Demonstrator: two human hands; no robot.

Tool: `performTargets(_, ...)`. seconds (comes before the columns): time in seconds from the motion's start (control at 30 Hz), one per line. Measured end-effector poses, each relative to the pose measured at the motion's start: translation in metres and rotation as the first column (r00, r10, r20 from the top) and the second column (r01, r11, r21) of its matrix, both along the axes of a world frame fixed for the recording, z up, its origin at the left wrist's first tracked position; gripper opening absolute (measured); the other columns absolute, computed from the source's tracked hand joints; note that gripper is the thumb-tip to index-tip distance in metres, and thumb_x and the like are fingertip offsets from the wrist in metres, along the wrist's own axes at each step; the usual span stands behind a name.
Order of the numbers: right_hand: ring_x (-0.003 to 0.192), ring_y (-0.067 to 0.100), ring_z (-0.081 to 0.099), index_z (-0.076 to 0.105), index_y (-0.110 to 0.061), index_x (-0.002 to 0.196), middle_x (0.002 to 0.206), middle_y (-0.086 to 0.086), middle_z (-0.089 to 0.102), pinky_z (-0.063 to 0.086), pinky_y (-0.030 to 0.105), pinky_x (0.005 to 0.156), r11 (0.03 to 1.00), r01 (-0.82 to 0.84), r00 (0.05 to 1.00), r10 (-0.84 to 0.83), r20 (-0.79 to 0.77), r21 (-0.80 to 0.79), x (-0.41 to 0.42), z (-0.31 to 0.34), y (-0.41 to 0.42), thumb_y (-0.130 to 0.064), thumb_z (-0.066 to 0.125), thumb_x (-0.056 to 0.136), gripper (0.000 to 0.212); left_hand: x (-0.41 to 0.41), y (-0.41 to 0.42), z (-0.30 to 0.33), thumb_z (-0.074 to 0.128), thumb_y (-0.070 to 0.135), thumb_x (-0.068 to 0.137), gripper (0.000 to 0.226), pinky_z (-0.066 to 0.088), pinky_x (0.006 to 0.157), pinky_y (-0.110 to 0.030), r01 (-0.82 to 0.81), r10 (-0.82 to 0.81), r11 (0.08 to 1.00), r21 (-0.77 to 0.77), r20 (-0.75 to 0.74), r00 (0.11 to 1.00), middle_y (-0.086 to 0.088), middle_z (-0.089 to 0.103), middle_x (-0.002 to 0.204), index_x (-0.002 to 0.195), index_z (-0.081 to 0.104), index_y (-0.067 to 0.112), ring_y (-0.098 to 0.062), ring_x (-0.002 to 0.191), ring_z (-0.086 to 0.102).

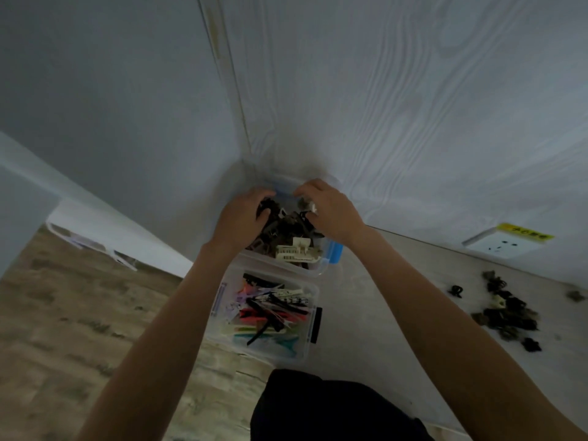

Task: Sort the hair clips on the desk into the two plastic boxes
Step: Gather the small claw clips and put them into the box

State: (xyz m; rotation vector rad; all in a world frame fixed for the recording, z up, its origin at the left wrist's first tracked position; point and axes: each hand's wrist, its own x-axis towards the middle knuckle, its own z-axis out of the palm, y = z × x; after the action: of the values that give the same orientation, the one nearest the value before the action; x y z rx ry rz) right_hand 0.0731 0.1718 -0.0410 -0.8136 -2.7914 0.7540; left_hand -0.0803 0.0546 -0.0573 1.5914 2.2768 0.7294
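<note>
Two clear plastic boxes stand at the desk's left edge. The far box [321, 269], pushed into the wall corner, is heaped with dark and cream claw clips [291, 246]. The near box [310, 289] holds flat clips in several colours [270, 316]. Both my hands are over the far box. My left hand [243, 218] curls around dark claw clips on the heap's left side. My right hand [331, 210] pinches a small clip with a white part at the fingertips. A loose pile of dark claw clips [506, 316] lies on the desk at the right.
The pale desk [375, 329] meets a wood-grain wall at the back, with a wall socket [499, 246] under a yellow label at the right. Wooden floor [63, 329] lies below to the left. A dark garment [318, 409] fills the bottom centre.
</note>
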Motion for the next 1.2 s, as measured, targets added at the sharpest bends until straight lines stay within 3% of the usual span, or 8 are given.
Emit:
performTargets(0.23,0.105,0.027,0.057,0.054,-0.01,0.122,0.132,0.011,0.049,0.047,0.031,0.085,1.0,0.007,0.999,-0.008,-0.042,-0.015,0.025,-0.002,-0.013,0.002,0.052,0.083,0.041,0.021,0.006,0.002,0.05,0.02,0.093,0.025,0.046,0.084,-0.032,0.054,-0.049,0.995,0.083,-0.055,0.997,-0.007,0.066,0.109,0.117,0.058,0.015,-0.025,0.101,0.059)
performTargets(0.37,0.1,0.018,0.06,0.063,-0.008,0.108,0.112,0.011,0.062,0.045,0.015,0.09,0.968,0.222,0.903,-0.25,-0.349,-0.121,0.068,0.007,-0.027,0.006,0.05,0.083,0.031,0.065,0.007,0.015,0.047,0.03,0.092,0.026,0.045,0.075,-0.022,0.077,-0.059,0.952,0.296,-0.069,0.996,-0.002,0.07,0.091,0.104,0.065,0.016,-0.015,0.081,0.062)
performTargets(0.53,0.09,0.006,0.061,0.065,-0.012,0.103,0.1,-0.002,0.065,0.049,0.015,0.084,0.845,0.496,0.755,-0.533,-0.382,-0.199,0.168,-0.001,-0.053,-0.002,0.052,0.088,0.023,0.141,0.018,0.028,0.052,0.019,0.09,0.019,0.047,0.071,-0.02,0.24,-0.297,0.819,0.521,0.026,0.955,-0.002,0.07,0.087,0.097,0.067,0.011,-0.006,0.076,0.058)
performTargets(0.73,0.11,0.028,0.054,0.059,-0.011,0.115,0.118,0.01,0.061,0.04,0.032,0.091,0.526,0.84,0.529,-0.848,-0.013,-0.136,0.307,-0.043,-0.071,-0.008,0.06,0.085,0.031,0.24,0.052,-0.004,0.06,0.036,0.082,0.05,0.052,0.082,-0.041,0.548,-0.55,0.834,0.056,0.136,0.824,0.002,0.057,0.12,0.129,0.048,0.024,-0.016,0.107,0.053)
performTargets(0.83,0.119,0.039,0.045,0.051,-0.006,0.125,0.128,0.02,0.052,0.033,0.044,0.102,0.428,0.902,0.432,-0.89,0.148,-0.061,0.354,-0.061,-0.061,-0.008,0.065,0.079,0.049,0.281,0.065,-0.028,0.073,0.052,0.069,0.112,0.032,0.108,-0.051,0.632,-0.6,0.68,-0.372,0.212,0.771,-0.013,0.006,0.156,0.148,0.0,0.024,-0.032,0.14,0.015)
performTargets(0.93,0.129,0.04,0.032,0.033,-0.012,0.139,0.142,0.02,0.035,0.024,0.046,0.106,0.369,0.928,0.368,-0.883,0.292,-0.055,0.388,-0.073,-0.046,-0.013,0.068,0.074,0.074,0.326,0.059,-0.049,0.079,0.058,0.057,0.136,0.021,0.111,-0.054,0.629,-0.652,0.625,-0.463,0.134,0.746,-0.018,-0.025,0.152,0.144,-0.021,0.029,-0.04,0.142,-0.004)
performTargets(1.03,0.135,0.04,0.022,0.016,-0.019,0.146,0.149,0.019,0.018,0.022,0.046,0.108,0.331,0.921,0.385,-0.855,0.347,-0.206,0.401,-0.08,-0.03,-0.016,0.072,0.076,0.09,0.356,0.056,-0.067,0.079,0.06,0.054,0.138,0.02,0.11,-0.053,0.566,-0.624,0.664,-0.488,0.055,0.779,-0.019,-0.022,0.153,0.144,-0.021,0.029,-0.04,0.141,0.001)
performTargets(1.2,0.135,0.037,0.021,0.009,-0.02,0.148,0.147,0.018,0.02,0.013,0.044,0.114,0.495,0.834,0.552,-0.759,0.346,-0.245,0.402,-0.082,0.002,-0.021,0.077,0.072,0.102,0.376,0.077,-0.074,0.08,0.053,0.059,0.129,0.034,0.105,-0.046,0.503,-0.545,0.754,-0.422,0.023,0.838,-0.016,0.017,0.15,0.147,-0.008,0.019,-0.037,0.132,0.024)
